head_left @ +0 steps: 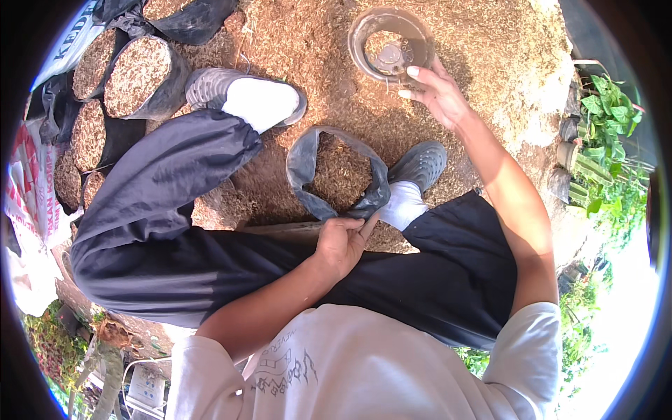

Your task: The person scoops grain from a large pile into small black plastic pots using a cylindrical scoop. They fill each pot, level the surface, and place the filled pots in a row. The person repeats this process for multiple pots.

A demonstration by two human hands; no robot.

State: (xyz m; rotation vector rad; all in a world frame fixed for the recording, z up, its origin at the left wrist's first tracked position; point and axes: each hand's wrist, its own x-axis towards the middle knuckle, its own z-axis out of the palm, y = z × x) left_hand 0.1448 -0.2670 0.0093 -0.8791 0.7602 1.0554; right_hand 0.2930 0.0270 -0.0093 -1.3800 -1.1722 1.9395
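Between my feet stands a black plastic grow bag [302, 166], its mouth turned up and loose brown husk-like material inside. My left hand [343, 245] pinches the near rim of this bag, thumb and fingers pressed together. Out to the far right, my right hand [441, 94] grips a round brownish plastic tub [422, 40] by its near edge. The tub is tilted over the heap of husk [497, 63], with its mouth facing me. A little husk and a pale round base show in it.
Several filled black grow bags [168, 80] crowd the far left, beside printed plastic sacks [35, 189]. My shoes [422, 164] flank the bag between my bent legs. Green leafy plants [609, 119] line the right edge. A white box-like object [145, 388] sits lower left.
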